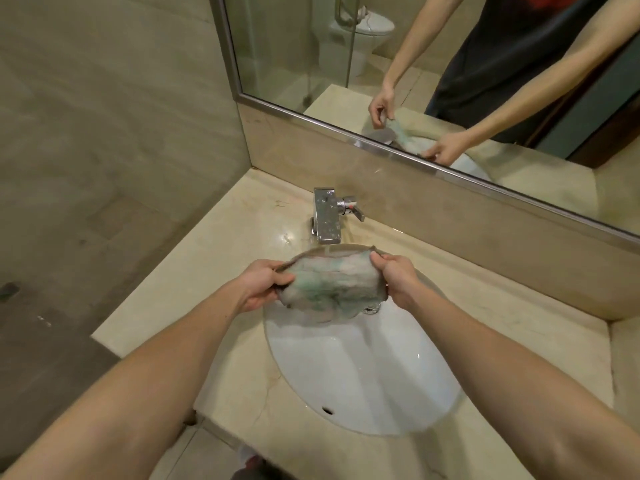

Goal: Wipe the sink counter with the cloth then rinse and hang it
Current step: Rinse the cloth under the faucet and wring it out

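**Forearms (pixel 156 368) out over the basin (pixel 363 382), cloth (pixel 332 289) held under the tap (pixel 327 216)**

Both forearms are stretched from the lower edge of the view across the pale stone counter (pixel 207 278) and over the white basin. The cloth, grey with green staining, is held spread between the two hands just beneath the spout, above the back of the basin and close over the drain (pixel 372 310). Its left end is gripped by the left hand (pixel 266 284) with the fingers curled round it. Its right end is bunched in the right hand (pixel 398 280), whose fingers are folded in on it. A thin stream of water (pixel 327 251) is seen falling from the spout onto the cloth's upper edge. The same two-handed hold is given back in the mirror (pixel 294 46).

The rinse is judged to be the step in hand; hanging is not yet begun. For it to be done well, the cloth should be passed from side to side so that every part is brought under the narrow stream, not the top edge alone. The stained patches should be rubbed against one another, then squeezed out. The cloth is best kept low over the basin, so that the counter is not wetted by drips. Before wringing, the cloth would need to be gathered into one hand so that the lever (pixel 356 213) on the tap's right side can be closed with the other. No rail or hook is shown, so where the cloth is to be hung cannot be told.
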